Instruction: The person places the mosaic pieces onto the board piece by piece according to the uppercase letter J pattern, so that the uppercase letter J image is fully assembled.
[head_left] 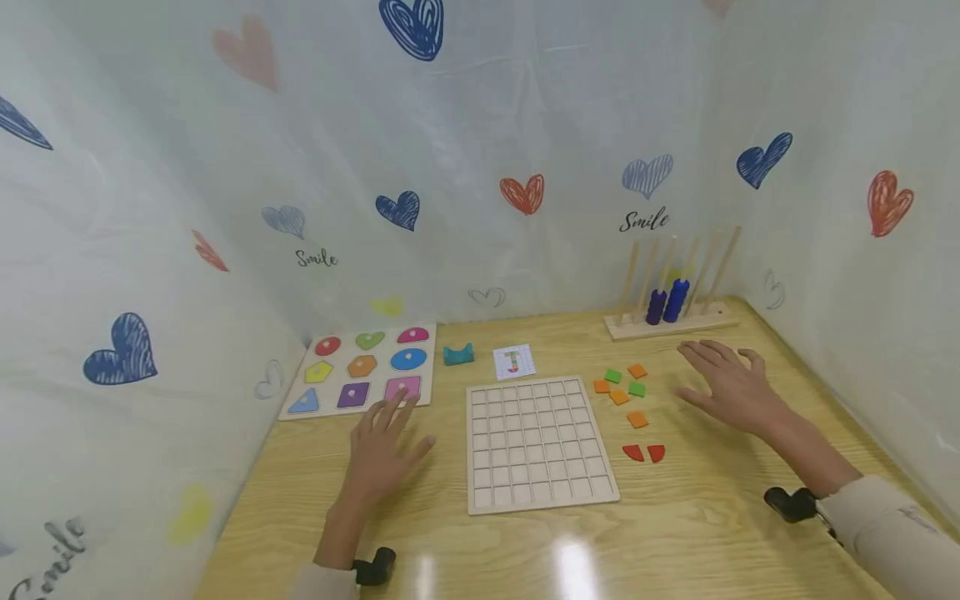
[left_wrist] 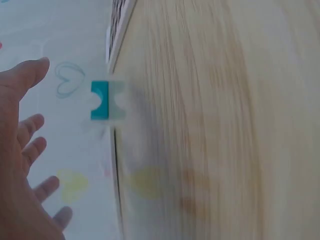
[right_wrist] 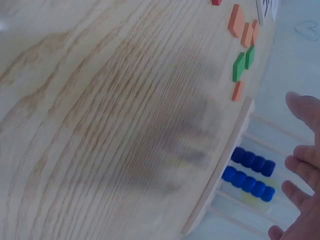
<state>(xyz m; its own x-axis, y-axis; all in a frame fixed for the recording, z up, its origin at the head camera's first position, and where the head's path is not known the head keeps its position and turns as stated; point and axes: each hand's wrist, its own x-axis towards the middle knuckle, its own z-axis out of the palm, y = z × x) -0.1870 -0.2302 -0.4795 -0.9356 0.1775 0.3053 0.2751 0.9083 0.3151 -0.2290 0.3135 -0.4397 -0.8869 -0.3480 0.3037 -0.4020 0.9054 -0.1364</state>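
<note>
We see the left hand (head_left: 384, 454) at the near left, its grip spread and its fingers pointing toward the shape puzzle (head_left: 348, 350); from this angle we cannot tell whether the fingertips touch it. The right hand (head_left: 735, 392) hangs over the tabletop (head_left: 675, 533) on the right, its grip also spread, near the rod stand (head_left: 624, 330), where we see blue beads (head_left: 677, 302) on two rods. The grid board (head_left: 537, 447) lies between both hands. Right of it we find orange tiles (head_left: 637, 419), green tiles (head_left: 637, 389) and red pieces (head_left: 633, 452). Beyond its far edge lie a picture card (head_left: 514, 362) and a teal block (head_left: 458, 356).
</note>
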